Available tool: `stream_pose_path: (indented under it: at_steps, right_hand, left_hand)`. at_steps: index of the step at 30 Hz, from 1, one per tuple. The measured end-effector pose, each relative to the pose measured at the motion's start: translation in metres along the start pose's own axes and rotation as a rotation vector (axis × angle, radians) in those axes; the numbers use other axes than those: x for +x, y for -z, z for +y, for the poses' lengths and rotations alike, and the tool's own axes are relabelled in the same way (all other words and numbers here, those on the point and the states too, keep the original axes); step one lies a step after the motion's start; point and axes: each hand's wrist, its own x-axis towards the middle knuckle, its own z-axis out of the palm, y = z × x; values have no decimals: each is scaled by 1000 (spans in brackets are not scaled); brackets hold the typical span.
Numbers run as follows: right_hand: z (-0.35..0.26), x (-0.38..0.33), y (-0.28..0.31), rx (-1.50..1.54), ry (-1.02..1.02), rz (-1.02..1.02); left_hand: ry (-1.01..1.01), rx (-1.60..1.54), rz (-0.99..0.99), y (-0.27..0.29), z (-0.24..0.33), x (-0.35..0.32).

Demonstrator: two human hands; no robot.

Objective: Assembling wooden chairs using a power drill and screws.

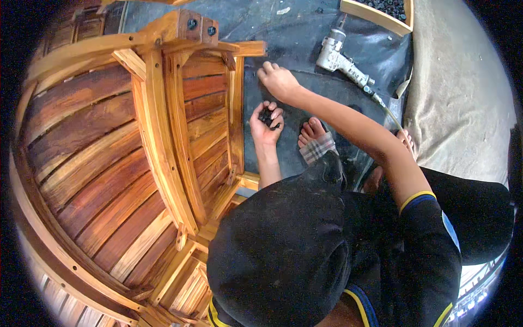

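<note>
My left hand [265,124] is turned palm up, its fingers curled around a bunch of small black pieces [267,116] whose kind I cannot make out. Just beyond it, my right hand [279,83] has its fingers bent and drawn together, near the end of a wooden furniture frame [236,109]. Whether a small piece sits between those fingertips is hidden. The frame has orange-brown slats and stands left of both hands. On its far end, two round black fittings [201,27] sit in the wood.
A silver air drill [340,61] lies on the dark floor sheet, with a thin hose [389,113] attached. Beyond it, a wooden box [376,16] holds several small black pieces. Grey cloth [457,92] spreads at the right. A larger slatted wooden panel [98,163] fills the left side.
</note>
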Motion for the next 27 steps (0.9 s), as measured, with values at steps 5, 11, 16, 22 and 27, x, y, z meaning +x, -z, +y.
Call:
stream_pose_path:
  at_steps: [5,11,16,22,27]
  right_hand:
    - [-7,9,1,0,-75,-116]
    - [2,13,7,52,-85,-204]
    - [-4,13,11,87,-46,-242]
    - [2,16,12,91,4,-255]
    - [-2,15,16,58,-12,-238]
  left_hand:
    - [-16,79,141,4,8,4]
    - [-59,311,217,3,18,17]
    - [-148,376,244,0,22,16]
    - [-89,119,110,-2,22,18]
    - [-113,200,87,-1,25,19]
